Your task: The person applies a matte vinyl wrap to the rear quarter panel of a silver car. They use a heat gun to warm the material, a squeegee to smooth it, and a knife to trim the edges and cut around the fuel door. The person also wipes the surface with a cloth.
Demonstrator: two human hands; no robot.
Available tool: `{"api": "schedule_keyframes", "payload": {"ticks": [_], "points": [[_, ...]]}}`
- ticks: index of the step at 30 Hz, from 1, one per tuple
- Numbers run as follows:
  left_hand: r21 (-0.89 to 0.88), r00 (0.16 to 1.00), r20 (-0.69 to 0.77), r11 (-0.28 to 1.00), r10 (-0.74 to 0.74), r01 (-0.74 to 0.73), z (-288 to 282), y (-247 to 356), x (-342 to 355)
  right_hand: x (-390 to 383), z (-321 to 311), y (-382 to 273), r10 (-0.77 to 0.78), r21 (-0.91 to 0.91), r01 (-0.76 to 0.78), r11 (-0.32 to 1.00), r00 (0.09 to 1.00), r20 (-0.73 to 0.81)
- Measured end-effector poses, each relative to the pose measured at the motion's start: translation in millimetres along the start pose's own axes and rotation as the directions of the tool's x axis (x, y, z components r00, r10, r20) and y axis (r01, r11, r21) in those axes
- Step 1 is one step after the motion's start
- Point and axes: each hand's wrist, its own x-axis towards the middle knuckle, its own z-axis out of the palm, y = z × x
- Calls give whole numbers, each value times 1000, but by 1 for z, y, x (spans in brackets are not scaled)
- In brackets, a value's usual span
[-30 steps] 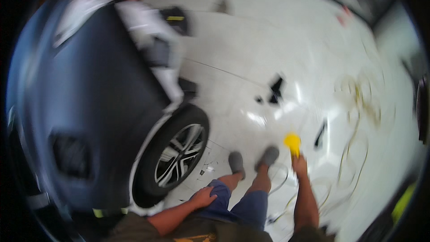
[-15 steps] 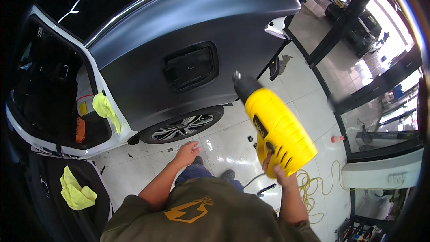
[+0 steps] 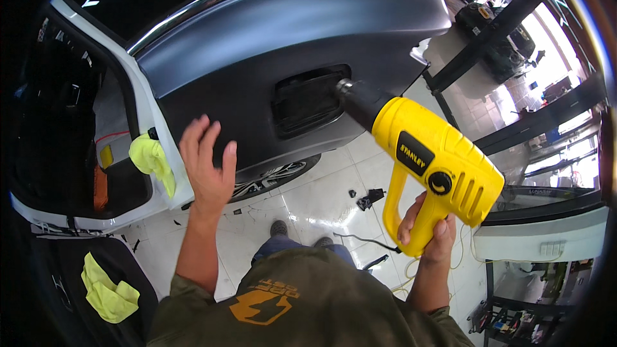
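Observation:
A yellow heat gun [image 3: 459, 160] with a black nozzle is gripped by its handle in my right hand [image 3: 437, 238]. Its metal tip overlaps the right edge of a dark rectangular recess [image 3: 305, 108] in the car's side; whether it touches cannot be told. Around the recess spreads the dark matte blue-grey rear panel [image 3: 225, 87] of the car. My left hand [image 3: 209, 170] is raised beside the panel's left part, fingers spread, holding nothing. Below the panel the wheel [image 3: 276, 180] is partly hidden.
One yellow-green cloth [image 3: 151, 156] hangs on the white door frame [image 3: 125, 71] at the left. Another cloth [image 3: 108, 290] lies on the dark door [image 3: 58, 302]. Dark scraps [image 3: 371, 199] lie on the tiled floor. A power cord [image 3: 366, 239] trails from the heat gun. Glass panes stand right.
My left hand has risen from low near the wheel to beside the panel, its fingers spreading. The heat gun has shifted right and turned, its nozzle now overlapping the recess's edge.

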Motion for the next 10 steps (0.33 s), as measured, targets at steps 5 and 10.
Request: {"api": "schedule_keyframes", "payload": {"ticks": [5, 10], "points": [[274, 986, -37, 951, 161, -145, 9, 0, 60, 14, 27, 17, 65, 174, -60, 983, 998, -24], [423, 992, -49, 902, 116, -85, 34, -1, 68, 16, 2, 27, 118, 150, -134, 980, 987, 110]]}}
